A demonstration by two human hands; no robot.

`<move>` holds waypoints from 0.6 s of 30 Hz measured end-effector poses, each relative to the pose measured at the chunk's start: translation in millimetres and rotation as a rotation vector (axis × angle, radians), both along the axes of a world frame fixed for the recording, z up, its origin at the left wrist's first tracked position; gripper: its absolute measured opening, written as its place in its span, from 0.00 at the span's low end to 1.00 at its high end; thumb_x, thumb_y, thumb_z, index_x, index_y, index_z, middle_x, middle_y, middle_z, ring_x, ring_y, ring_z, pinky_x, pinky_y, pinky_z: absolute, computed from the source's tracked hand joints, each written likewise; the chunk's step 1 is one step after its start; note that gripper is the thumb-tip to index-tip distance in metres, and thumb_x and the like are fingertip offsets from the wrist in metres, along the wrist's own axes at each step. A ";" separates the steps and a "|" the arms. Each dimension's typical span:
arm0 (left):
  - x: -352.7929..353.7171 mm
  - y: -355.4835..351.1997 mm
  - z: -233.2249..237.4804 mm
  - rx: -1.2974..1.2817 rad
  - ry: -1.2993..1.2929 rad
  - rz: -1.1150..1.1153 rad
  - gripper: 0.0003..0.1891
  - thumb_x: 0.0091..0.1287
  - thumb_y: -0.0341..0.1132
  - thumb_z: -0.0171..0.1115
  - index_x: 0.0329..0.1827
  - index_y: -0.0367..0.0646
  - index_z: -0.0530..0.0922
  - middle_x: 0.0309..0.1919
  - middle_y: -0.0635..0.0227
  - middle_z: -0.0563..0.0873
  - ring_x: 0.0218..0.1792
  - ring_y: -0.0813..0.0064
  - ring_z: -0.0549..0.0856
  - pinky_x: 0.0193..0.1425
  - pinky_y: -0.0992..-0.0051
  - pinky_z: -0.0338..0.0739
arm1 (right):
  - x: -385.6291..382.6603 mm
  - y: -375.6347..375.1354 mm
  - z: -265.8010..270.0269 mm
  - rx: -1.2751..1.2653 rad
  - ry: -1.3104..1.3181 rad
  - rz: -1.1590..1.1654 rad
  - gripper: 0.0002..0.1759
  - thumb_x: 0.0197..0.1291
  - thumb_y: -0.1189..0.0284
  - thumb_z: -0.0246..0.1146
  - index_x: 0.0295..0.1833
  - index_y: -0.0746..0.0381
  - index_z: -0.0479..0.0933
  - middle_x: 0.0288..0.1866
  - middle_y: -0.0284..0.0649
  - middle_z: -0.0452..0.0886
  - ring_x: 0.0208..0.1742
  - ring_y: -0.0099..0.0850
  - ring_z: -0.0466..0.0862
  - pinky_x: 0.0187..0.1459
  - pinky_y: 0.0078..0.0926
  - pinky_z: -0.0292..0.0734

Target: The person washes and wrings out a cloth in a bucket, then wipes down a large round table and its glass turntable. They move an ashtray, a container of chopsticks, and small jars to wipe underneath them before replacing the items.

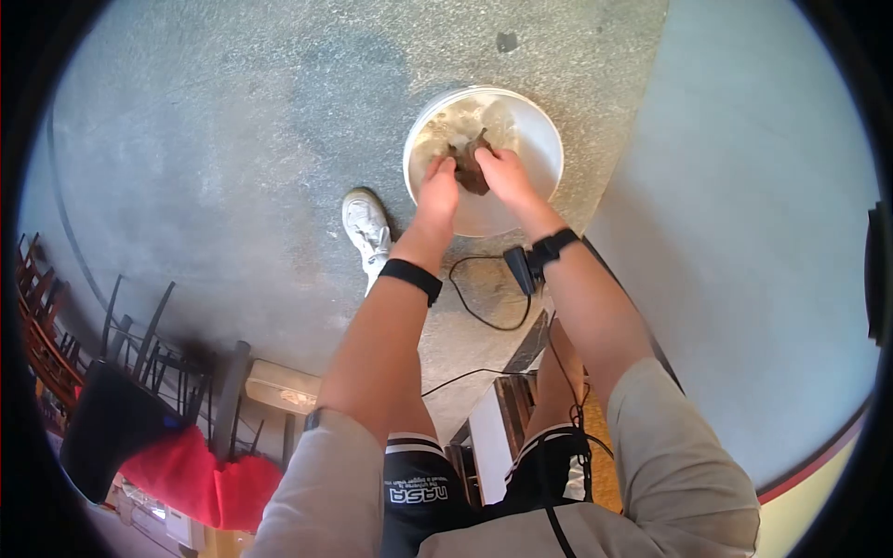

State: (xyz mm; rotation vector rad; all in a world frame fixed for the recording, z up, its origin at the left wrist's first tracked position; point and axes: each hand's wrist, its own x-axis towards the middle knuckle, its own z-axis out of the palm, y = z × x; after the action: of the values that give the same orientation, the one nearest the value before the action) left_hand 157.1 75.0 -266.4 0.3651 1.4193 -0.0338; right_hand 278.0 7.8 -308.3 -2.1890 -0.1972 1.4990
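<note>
Head view: a bunched brown cloth (pixel 474 177) was held within the rim of a round white bucket (pixel 545 139), directly between the left hand (pixel 439 186) and the right hand (pixel 506 175). Its longer axis was seen to run roughly front to back, with a narrow tip pointed toward the far rim and the fuller part turned toward the near side, so that the line between the hands was crossed by it. More of it was overlapped by the right hand, which was set nearer to its main bulk; only its left edge was met by the left. Both hands were closed rather than spread: the cloth was grasped by the right thumb and fingers, and its left edge appeared to be pinched by the left fingers, though that contact was partly hidden.
</note>
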 end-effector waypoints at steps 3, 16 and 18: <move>3.4 -7.2 -19.4 -0.115 -0.048 0.067 0.32 0.78 0.55 0.45 0.80 0.50 0.61 0.77 0.62 0.66 0.77 0.61 0.64 0.76 0.51 0.61 | 3.4 -12.0 66.5 0.105 0.182 -0.279 0.18 0.66 0.64 0.62 0.42 0.72 0.83 0.35 0.38 0.87 0.37 0.26 0.85 0.40 0.27 0.79; 21.3 -16.7 -15.7 -0.183 -0.288 0.378 0.20 0.81 0.43 0.39 0.55 0.39 0.77 0.48 0.58 0.85 0.50 0.63 0.87 0.58 0.62 0.83 | -42.6 -6.1 77.7 0.535 -0.160 -0.308 0.18 0.59 0.73 0.68 0.55 0.62 0.80 0.49 0.45 0.82 0.49 0.38 0.83 0.49 0.34 0.79; 9.9 -17.0 -31.8 -0.259 -0.475 0.454 0.20 0.81 0.46 0.40 0.55 0.41 0.77 0.46 0.62 0.86 0.47 0.65 0.87 0.54 0.64 0.83 | -52.4 2.4 76.1 0.470 -0.503 -0.060 0.19 0.59 0.69 0.71 0.55 0.62 0.80 0.46 0.48 0.81 0.47 0.45 0.84 0.49 0.37 0.79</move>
State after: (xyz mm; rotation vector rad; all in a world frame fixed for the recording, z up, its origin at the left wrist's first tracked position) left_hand 167.0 58.0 -298.2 -0.1638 0.9821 0.2238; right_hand 225.6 10.2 -232.1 -2.1039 -0.5773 0.7418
